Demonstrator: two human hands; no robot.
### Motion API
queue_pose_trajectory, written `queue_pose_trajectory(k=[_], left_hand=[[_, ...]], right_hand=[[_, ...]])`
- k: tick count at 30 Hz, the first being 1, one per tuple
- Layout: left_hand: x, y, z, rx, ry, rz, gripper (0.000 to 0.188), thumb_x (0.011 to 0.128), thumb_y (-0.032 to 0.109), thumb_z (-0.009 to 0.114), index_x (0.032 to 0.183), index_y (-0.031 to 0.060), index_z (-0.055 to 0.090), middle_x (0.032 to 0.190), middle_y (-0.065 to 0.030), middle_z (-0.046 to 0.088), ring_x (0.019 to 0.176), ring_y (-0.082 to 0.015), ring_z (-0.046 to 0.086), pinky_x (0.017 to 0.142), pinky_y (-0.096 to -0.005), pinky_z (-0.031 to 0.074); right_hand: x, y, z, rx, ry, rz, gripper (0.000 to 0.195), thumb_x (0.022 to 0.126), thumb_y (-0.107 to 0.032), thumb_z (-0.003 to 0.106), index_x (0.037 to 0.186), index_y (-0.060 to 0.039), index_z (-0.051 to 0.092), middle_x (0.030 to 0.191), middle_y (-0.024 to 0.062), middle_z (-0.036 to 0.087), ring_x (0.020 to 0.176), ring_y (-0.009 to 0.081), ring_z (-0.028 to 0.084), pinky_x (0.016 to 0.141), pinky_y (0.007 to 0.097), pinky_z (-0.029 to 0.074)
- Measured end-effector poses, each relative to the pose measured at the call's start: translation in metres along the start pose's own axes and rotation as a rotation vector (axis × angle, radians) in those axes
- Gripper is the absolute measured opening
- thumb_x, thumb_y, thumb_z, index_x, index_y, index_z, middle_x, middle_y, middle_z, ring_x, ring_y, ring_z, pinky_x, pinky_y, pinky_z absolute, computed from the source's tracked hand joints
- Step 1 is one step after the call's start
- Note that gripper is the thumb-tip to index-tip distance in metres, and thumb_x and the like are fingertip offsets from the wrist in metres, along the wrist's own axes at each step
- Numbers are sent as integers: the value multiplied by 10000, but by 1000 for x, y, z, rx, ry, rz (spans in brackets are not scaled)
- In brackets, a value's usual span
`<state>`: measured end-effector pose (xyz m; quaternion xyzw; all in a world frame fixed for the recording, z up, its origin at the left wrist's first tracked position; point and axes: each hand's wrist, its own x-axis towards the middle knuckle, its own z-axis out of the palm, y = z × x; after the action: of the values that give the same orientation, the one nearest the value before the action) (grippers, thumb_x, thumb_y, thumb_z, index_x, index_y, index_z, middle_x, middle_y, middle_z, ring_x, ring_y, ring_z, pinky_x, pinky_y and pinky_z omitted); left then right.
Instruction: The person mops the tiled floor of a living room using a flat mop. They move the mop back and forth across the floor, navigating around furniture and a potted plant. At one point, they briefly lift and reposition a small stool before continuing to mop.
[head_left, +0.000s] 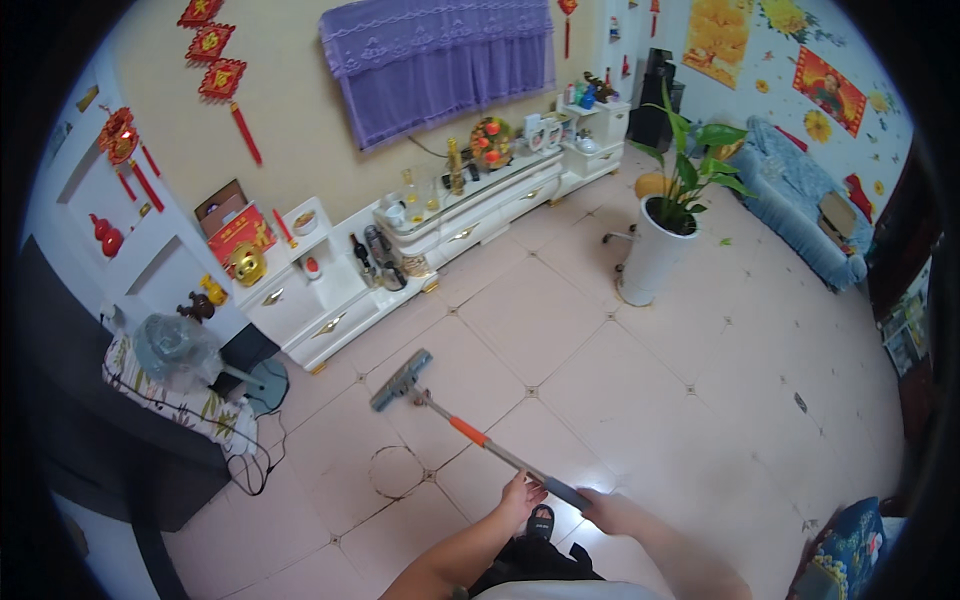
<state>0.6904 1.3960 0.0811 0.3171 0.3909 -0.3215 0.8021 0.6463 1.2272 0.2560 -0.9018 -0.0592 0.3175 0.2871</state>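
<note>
A mop (468, 430) with an orange band on its metal pole slants across the tiled floor in front of me. Its wide grey head (402, 380) rests on the tiles towards the left of the white cabinet's near end. My right hand (606, 511) is closed round the grey grip at the pole's near end. Further along the pole, my left hand (523, 495) is against its underside with the fingers partly spread; whether it grips the pole is unclear. A dark ring mark (395, 472) shows on the floor left of the pole.
A long white cabinet (465, 232) runs along the wall. A tall white planter (651, 262) with a leafy plant stands at right, near a blue-covered sofa (795, 202). At left are a bagged fan (176, 349) and loose black cables (259, 476) on the floor.
</note>
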Motion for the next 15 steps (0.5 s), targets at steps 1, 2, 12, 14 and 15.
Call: queue_pose_trajectory(k=[1, 2, 12, 14, 15], left_hand=[[15, -9, -5, 34, -61, 5, 323, 839, 278, 359, 959, -22, 343, 897, -178, 504, 826, -290, 529, 730, -389, 443], [19, -22, 10, -80, 5, -29, 355, 839, 267, 349, 999, -49, 324, 842, -197, 501, 822, -295, 515, 754, -419, 421], [-113, -154, 147, 152, -283, -683, 249, 870, 190, 287, 990, -28, 286, 953, -209, 471, 897, -288, 502, 850, -370, 399], [-104, -164, 147, 178, -270, -745, 242, 861, 188, 320, 965, -29, 338, 950, -192, 476, 895, -276, 503, 855, -344, 395], [-99, -164, 145, 217, -310, -729, 238, 856, 182, 326, 966, -29, 337, 953, -192, 477, 894, -275, 502, 852, -350, 395]], right_hand=[[-31, -6, -14, 6, -37, 34, 400, 748, -231, 471, 1117, -101, 383, 808, 193, 552, 747, 348, 530, 651, 409, 422], [-62, -8, -27, 12, -73, 78, 396, 757, -235, 466, 1120, -103, 381, 812, 193, 550, 747, 344, 528, 648, 408, 419], [-265, -26, -107, -51, 148, 389, 372, 665, -75, 561, 1033, -59, 503, 703, 151, 569, 655, 158, 558, 576, 306, 431], [-268, -17, -105, 103, 185, 406, 348, 665, -49, 547, 1012, -49, 523, 638, 94, 562, 573, 126, 526, 510, 280, 414], [-269, -4, -98, 187, 176, 437, 348, 665, -44, 545, 1012, -49, 525, 615, 64, 543, 545, 107, 496, 483, 264, 396]])
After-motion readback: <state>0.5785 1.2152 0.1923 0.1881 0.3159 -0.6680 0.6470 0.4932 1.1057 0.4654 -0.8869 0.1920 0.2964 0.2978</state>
